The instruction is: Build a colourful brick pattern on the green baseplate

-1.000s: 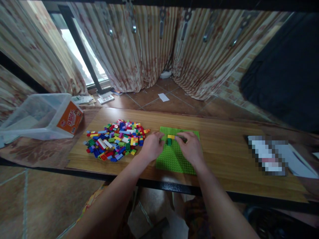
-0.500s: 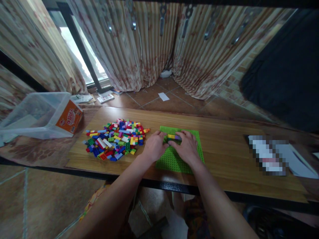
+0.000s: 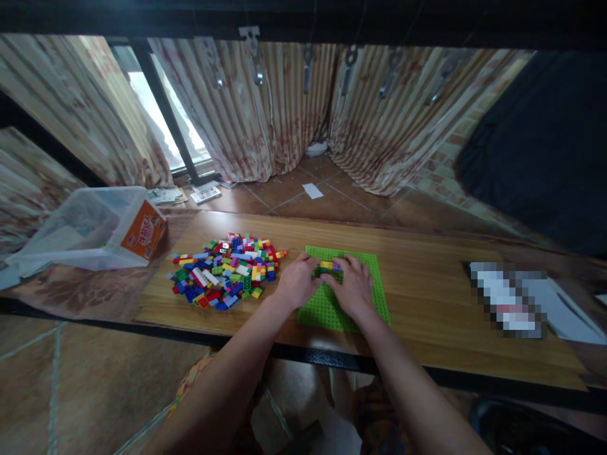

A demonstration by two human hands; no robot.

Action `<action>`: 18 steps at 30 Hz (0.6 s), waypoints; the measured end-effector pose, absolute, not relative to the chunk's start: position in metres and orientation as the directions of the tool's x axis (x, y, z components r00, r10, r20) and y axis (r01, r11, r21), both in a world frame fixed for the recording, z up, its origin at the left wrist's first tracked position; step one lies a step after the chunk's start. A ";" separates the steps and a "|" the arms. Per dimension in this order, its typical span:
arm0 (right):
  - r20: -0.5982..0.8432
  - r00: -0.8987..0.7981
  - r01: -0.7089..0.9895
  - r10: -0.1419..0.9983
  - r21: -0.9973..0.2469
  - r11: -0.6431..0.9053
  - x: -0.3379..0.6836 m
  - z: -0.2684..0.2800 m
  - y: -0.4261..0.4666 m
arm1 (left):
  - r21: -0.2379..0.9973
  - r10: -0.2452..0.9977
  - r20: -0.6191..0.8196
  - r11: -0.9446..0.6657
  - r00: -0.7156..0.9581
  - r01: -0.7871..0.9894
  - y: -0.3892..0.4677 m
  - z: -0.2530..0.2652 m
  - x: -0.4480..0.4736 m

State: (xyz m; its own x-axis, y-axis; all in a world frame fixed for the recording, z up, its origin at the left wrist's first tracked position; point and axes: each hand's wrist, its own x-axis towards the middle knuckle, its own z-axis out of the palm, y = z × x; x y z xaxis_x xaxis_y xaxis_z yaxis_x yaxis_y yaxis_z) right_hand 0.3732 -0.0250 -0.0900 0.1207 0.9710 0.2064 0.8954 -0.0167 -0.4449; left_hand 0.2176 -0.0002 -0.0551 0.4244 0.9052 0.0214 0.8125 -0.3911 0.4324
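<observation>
A green studded baseplate (image 3: 344, 316) lies flat on the wooden board, under my hands. Over its upper half, a short row of toy bricks (image 3: 326, 266), yellow and purple on top, runs between my two hands. My left hand (image 3: 298, 281) is closed, fingers bent round the row's left end, which it partly hides. At the right end, my right hand (image 3: 351, 287) grips the row between thumb and fingers. Whether the bricks are pressed fully onto the studs, I cannot tell. To the left spreads a pile of mixed coloured toy bricks (image 3: 222, 272).
A clear plastic bin (image 3: 90, 256) with an orange label stands at the far left. On the right lie a blurred-out flat object (image 3: 507, 300) and white paper (image 3: 569, 309). The table's dark front edge (image 3: 327, 355) runs close below my forearms.
The whole view has shifted slightly as my head moved, so the table appears lower. Both hands stay at the brick row, with only slight finger movement.
</observation>
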 end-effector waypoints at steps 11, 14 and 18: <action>0.276 0.170 0.700 0.946 -0.709 0.081 0.393 -0.087 -0.014 | 0.422 0.905 0.059 -0.406 0.422 0.810 -0.005 -0.054 0.213; 0.281 0.171 0.695 0.944 -0.713 0.086 0.396 -0.085 -0.012 | 0.327 0.893 0.128 -0.448 0.431 0.832 -0.019 -0.057 0.221; 0.275 0.156 0.734 0.949 -0.675 0.075 0.394 -0.084 -0.012 | 0.254 0.889 0.122 -0.458 0.442 0.852 -0.036 -0.067 0.234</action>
